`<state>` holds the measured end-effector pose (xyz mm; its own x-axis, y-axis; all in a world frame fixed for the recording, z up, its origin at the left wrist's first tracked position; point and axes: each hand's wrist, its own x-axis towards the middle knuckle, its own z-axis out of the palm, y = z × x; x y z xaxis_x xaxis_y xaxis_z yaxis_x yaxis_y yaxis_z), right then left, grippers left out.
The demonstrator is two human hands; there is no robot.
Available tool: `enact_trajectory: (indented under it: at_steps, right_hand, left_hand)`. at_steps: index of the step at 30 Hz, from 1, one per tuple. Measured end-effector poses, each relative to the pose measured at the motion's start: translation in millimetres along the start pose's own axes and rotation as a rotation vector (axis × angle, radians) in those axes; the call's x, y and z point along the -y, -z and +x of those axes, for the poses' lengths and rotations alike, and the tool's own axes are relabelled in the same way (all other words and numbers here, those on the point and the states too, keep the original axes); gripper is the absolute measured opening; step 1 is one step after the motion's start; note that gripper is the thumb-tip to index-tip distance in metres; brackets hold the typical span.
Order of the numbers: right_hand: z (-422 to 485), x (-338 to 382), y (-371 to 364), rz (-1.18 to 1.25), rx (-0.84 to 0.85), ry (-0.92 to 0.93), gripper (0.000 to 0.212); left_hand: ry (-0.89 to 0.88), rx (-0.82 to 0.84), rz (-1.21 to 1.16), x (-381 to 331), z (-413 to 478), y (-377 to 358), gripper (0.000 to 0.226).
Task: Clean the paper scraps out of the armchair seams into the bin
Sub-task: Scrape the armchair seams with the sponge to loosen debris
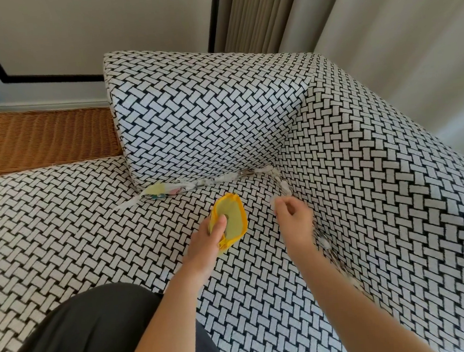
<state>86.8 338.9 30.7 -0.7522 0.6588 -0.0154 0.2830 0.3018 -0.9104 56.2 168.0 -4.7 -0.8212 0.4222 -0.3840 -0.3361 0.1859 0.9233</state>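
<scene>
Our left hand [208,242] grips the yellow bin [233,215] mid-seat. Our right hand [295,220], at its 3 o'clock, pinches a white scrap [272,200]. More paper scraps [197,183] line the armchair [89,230] back seam at 12 o'clock.

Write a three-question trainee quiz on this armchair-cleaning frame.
1. True or false: the left hand holds the yellow bin.
2. Which does the right hand pinch: A cushion, B paper scrap, C curtain?
3. Fill in: more scraps lie in the back seam and the ____ side seam.
Key: 1 true; 2 B; 3 right.
</scene>
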Motion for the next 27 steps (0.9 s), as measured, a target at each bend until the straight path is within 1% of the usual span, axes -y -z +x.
enact_trajectory:
  at_steps: [2,4,7,8,9,11,12,14,16,18,19,21,23,25,27]
  right_hand:
    - [-18.8,26.4,-4.8,0.122,0.083,0.066,0.015]
    - [-33.0,46.4,-9.2,0.182,0.138,0.169,0.013]
    - [-44.3,55.1,-16.9,0.083,0.244,0.286,0.016]
    - [-44.8,52.6,-18.8,0.046,0.255,0.306,0.019]
    - [-42.6,47.2,-20.1,0.043,0.226,0.295,0.021]
    - [-32.5,29.7,-20.0,0.087,0.093,0.167,0.022]
    - [-26.7,16.7,-19.2,0.072,0.024,0.089,0.022]
    - [-17.8,-10.1,-17.4,-0.1,-0.06,-0.006,0.027]
    - [-10.5,-29.6,-18.4,-0.314,-0.078,0.057,0.034]
    - [-0.7,-32.2,-23.4,-0.461,-0.09,0.148,0.038]
    - [6.3,-30.7,-26.1,-0.515,-0.103,0.157,0.041]
    - [22.2,-25.8,-26.9,-0.603,-0.137,0.108,0.046]
    - [36.5,-24.0,-23.4,-0.632,-0.155,-0.011,0.051]
    - [45.2,-23.9,-19.2,-0.641,-0.159,-0.073,0.05]
    - [51.8,-24.3,-17.2,-0.65,-0.166,-0.079,0.042]
  left_hand:
    - [0.009,-0.009,0.039,3.6,1.8,-0.4,0.098]
    - [0.015,-0.01,0.037,3.5,2.3,-1.9,0.097]
    - [-0.027,0.005,-0.019,-3.0,-2.9,-3.6,0.1]
    - [-0.031,0.013,-0.038,-5.1,-4.9,-3.6,0.098]
    - [-0.018,0.012,-0.049,-5.9,-5.5,-3.3,0.094]
    - [0.009,0.0,-0.041,-5.4,-4.8,-2.5,0.09]
    - [0.016,-0.005,-0.026,-3.8,-3.7,-2.0,0.093]
    - [0.027,-0.005,-0.003,0.3,-0.9,-1.6,0.106]
    - [0.039,-0.005,0.004,5.6,3.3,-1.9,0.106]
    - [0.042,-0.005,0.002,8.1,4.6,-2.5,0.101]
    - [0.044,-0.004,0.003,10.3,5.5,-2.5,0.101]
    - [0.037,-0.001,-0.001,7.8,4.3,-2.5,0.102]
    - [0.02,0.018,-0.03,4.2,2.8,-1.4,0.104]
    - [0.011,0.029,-0.063,1.9,2.4,-0.1,0.102]
    - [0.013,0.037,-0.095,1.5,3.6,1.2,0.096]
